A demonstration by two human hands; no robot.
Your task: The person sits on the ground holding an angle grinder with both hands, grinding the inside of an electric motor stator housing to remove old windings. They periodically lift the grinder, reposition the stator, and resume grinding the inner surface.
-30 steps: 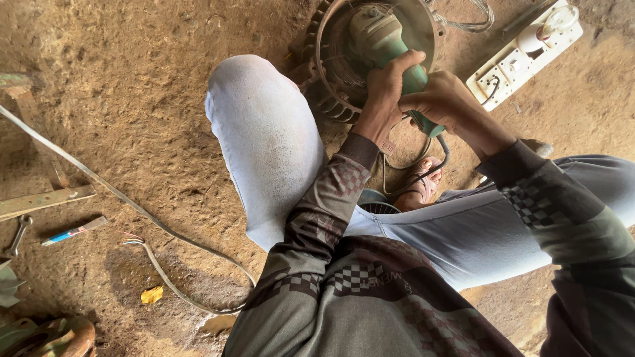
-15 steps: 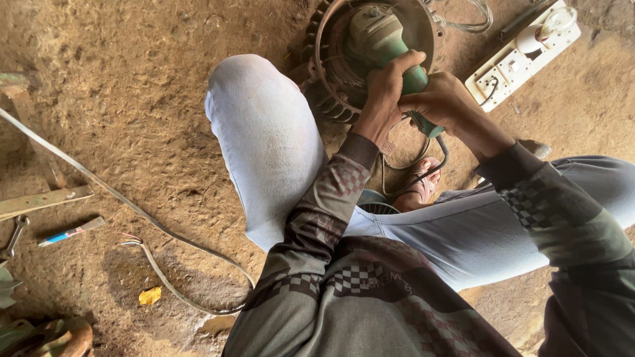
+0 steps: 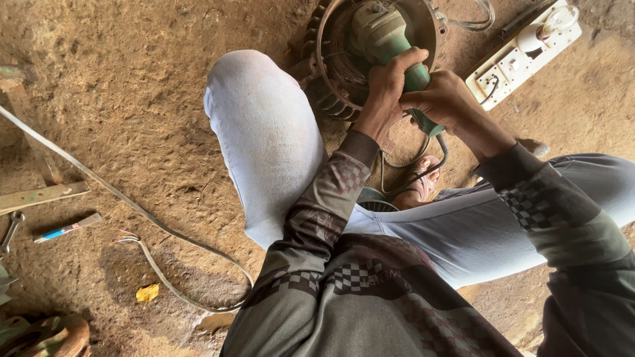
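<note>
Two hands, left hand (image 3: 387, 89) and right hand (image 3: 442, 99), around green grinder (image 3: 390, 39).

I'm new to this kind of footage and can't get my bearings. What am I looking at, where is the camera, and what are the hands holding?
The camera sits on a person's head and looks straight down, so you see their own knees, patterned sleeves and two bare hands. The person squats on a dirt floor. Both hands grip a green power tool: the left hand around its body, the right hand at the rear of the handle, where its dark cord leaves. The tool's head points into a round, finned metal housing. To the right lies a white power strip. On the left are a long flat cable, a blue-tipped pen-like tool and a spanner.
</note>
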